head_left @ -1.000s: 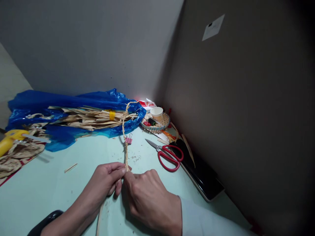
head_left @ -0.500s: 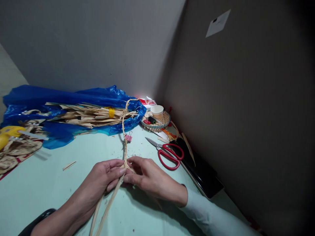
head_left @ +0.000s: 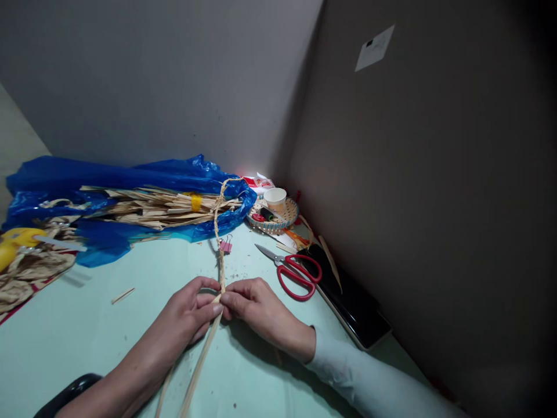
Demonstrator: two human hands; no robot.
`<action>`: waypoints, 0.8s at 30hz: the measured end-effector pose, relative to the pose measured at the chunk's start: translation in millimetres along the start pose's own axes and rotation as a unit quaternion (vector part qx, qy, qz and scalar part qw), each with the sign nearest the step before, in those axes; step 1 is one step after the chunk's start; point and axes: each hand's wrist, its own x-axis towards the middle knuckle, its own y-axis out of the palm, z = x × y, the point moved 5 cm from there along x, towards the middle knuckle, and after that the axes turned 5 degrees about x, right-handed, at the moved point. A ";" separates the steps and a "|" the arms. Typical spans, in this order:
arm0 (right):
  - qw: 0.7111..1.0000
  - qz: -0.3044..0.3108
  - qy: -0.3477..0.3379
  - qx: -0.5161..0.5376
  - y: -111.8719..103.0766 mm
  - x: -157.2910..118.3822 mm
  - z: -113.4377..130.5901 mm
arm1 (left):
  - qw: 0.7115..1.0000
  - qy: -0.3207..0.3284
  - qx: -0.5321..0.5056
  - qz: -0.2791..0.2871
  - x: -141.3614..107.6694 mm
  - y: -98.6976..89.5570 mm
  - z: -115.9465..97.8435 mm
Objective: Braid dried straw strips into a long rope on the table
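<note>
A pale braided straw cord [head_left: 216, 223] runs from the blue bag down to my two hands. Near the braid's lower end, my left hand [head_left: 195, 310] pinches it from the left, with loose strands [head_left: 201, 364] trailing below toward the front edge. From the right, my right hand [head_left: 252, 305] is closed on the same spot, its thumb and index finger pressed together on the straw. The fingertips of both hands nearly touch. A pink binder clip [head_left: 225, 247] sits beside the braid, above my hands.
Red-handled scissors [head_left: 299, 277] lie right of my hands, beside a black device [head_left: 357, 307]. Behind are a woven tray [head_left: 285, 219] with a paper cup [head_left: 275, 198], and a blue bag [head_left: 104, 174] with straw bundles [head_left: 161, 206]. A yellow glue gun [head_left: 17, 241] is far left.
My right thumb has moved up onto the braid's end, and my right hand's fingers have closed in. The view has shifted slightly.
</note>
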 end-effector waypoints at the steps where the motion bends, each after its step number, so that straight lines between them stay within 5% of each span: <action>1: 1.000 -0.014 -0.002 -0.010 -0.4 -0.1 -0.8 | 1.000 0.000 0.014 0.003 0.7 -0.5 0.9; 8: 0.997 -0.062 -0.022 -0.045 -1.2 -4.1 -1.9 | 0.970 0.098 0.212 -0.066 -6.0 -13.3 -14.2; 17: 0.997 -0.053 -0.037 0.031 0.1 -3.1 -1.4 | 0.948 0.108 0.277 -0.113 -22.5 -4.7 -21.6; 24: 0.990 0.006 0.020 0.136 5.5 -3.6 -4.7 | 0.816 0.334 0.434 -0.184 -42.0 14.3 -17.0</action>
